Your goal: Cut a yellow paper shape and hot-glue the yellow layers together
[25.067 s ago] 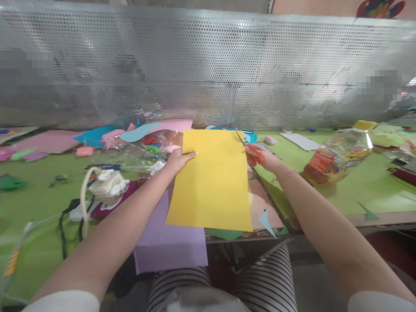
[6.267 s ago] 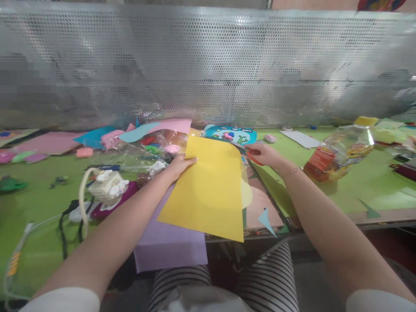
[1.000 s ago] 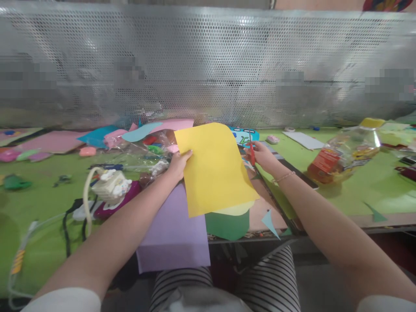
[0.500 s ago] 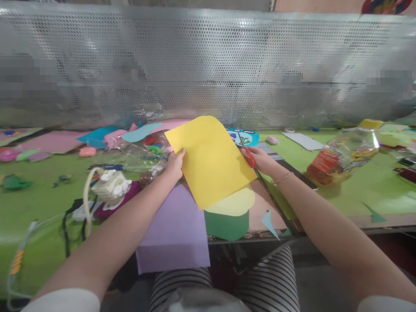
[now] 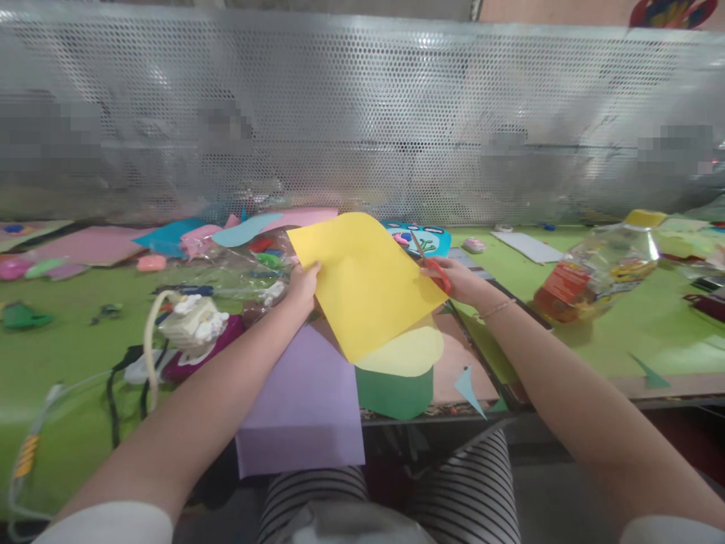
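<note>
A sheet of yellow paper [image 5: 368, 291] with one rounded corner is held up above the table, its left edge pinched in my left hand [image 5: 304, 285]. My right hand [image 5: 456, 279] is closed around the red handles of a pair of scissors [image 5: 439, 276], whose blades point up and away beside the paper's right edge. Below the yellow sheet lie a pale yellow cut shape [image 5: 405, 353] and a dark green one [image 5: 396, 391]. A purple sheet [image 5: 306, 400] hangs over the table's front edge, toward my lap.
A power strip with a white plug [image 5: 192, 329] and cables is at left. A bottle with a yellow cap [image 5: 603, 268] lies tilted at right. Plastic bags, pink paper [image 5: 94, 245] and blue scraps [image 5: 469, 391] are around. A perforated metal panel [image 5: 362, 113] closes the back.
The far edge of the yellow paper has dipped toward me. The scissors have turned a little in my right hand, their handles shifting right. Both hands keep their holds.
</note>
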Demonstrator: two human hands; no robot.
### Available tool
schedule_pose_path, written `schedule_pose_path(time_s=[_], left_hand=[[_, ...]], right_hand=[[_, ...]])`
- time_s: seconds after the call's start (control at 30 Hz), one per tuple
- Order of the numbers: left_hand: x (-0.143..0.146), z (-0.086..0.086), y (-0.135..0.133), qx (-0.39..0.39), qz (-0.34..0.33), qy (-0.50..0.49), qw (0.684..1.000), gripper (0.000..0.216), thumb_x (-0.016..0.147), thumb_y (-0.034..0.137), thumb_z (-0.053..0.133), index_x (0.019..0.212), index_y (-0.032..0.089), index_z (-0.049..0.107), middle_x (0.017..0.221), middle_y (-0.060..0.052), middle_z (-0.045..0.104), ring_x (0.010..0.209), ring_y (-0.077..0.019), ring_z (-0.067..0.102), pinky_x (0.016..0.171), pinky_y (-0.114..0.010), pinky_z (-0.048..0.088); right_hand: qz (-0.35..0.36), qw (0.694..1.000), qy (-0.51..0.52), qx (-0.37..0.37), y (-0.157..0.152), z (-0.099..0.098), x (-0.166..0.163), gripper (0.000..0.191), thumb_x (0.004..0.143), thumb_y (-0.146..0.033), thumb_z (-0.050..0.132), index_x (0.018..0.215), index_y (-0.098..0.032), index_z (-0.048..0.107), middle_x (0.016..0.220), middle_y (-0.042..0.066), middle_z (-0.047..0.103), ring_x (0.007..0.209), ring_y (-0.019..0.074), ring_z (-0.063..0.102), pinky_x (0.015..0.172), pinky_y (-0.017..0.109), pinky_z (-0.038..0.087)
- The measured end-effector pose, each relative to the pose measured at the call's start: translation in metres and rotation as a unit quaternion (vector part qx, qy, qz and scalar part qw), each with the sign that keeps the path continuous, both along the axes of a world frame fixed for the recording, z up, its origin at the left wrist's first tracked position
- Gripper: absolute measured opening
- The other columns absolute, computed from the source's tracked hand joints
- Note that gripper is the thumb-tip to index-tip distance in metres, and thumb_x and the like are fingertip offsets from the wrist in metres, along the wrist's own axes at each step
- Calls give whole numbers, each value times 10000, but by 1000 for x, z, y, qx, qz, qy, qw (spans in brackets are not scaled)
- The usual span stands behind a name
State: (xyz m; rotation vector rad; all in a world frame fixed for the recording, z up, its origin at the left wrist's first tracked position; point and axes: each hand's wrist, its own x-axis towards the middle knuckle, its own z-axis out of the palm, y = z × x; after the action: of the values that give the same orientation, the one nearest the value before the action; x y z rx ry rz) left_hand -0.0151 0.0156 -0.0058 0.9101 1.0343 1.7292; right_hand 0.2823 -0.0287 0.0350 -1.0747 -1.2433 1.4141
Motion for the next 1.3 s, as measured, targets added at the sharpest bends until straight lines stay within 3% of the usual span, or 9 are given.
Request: schedule_pose_path(time_s=[0.23,0.43,0.6,0.73,0.9,1.03,1.17,1.3], left_hand=[[3,2,-5,30,-43,43,998,322,584,120,657,903,150,621,941,-89,688,819,-231,662,770,-369,524],[9,17,-20,15,-57,81,995,380,559,76,649,919,164,565,896,-72,682,779,-232,665,727,-368,534],[9,25,-22,-9,-72,67,995,512,559,28,643,1032,193,537,876,-40,689,741,-217,671,711,-354,537],[8,25,-22,-77,-124,64,987,320,600,15,599,890,147,621,775,-55,695,694,-208,676,714,-332,535],[10,23,-25,-102,-146,32,983,168,636,35,604,764,131,656,710,-75,683,682,-207,678,730,-323,535],[11,30,-25,-170,-225,-15,959,131,655,62,587,734,133,664,652,-91,676,626,-233,670,634,-352,552],[8,34,-22,-273,-335,-7,902,157,703,198,617,823,120,680,685,-134,686,573,-264,658,539,-372,547],[6,30,-24,-251,-335,-54,907,163,772,198,555,855,106,661,732,-145,689,462,-154,598,483,-268,531]], right_hand=[[10,1000,-11,9,0,-1,1,337,543,-157,750,854,-202,630,729,-6,673,603,149,637,575,271,532],[11,992,40,116,-1,4,5,324,654,-280,725,962,-235,634,703,-23,622,636,112,597,613,236,497],[23,989,3,148,-8,9,3,402,611,-237,737,995,-270,623,796,-31,621,691,115,579,640,236,483],[54,987,-70,137,-11,8,-1,342,599,-227,731,930,-224,643,807,-26,620,647,105,559,610,231,467],[32,991,-54,119,-14,11,-2,344,631,-360,723,935,-220,644,898,24,658,768,166,606,684,277,495],[30,991,-55,115,-19,16,1,371,644,-450,707,938,-235,638,974,43,661,877,215,617,721,307,508],[38,989,32,142,-19,15,6,281,660,-463,672,822,-243,609,1017,40,652,989,240,602,729,324,515],[36,987,79,137,-18,17,9,296,652,-459,669,853,-260,581,1004,30,659,952,232,627,712,335,515]])
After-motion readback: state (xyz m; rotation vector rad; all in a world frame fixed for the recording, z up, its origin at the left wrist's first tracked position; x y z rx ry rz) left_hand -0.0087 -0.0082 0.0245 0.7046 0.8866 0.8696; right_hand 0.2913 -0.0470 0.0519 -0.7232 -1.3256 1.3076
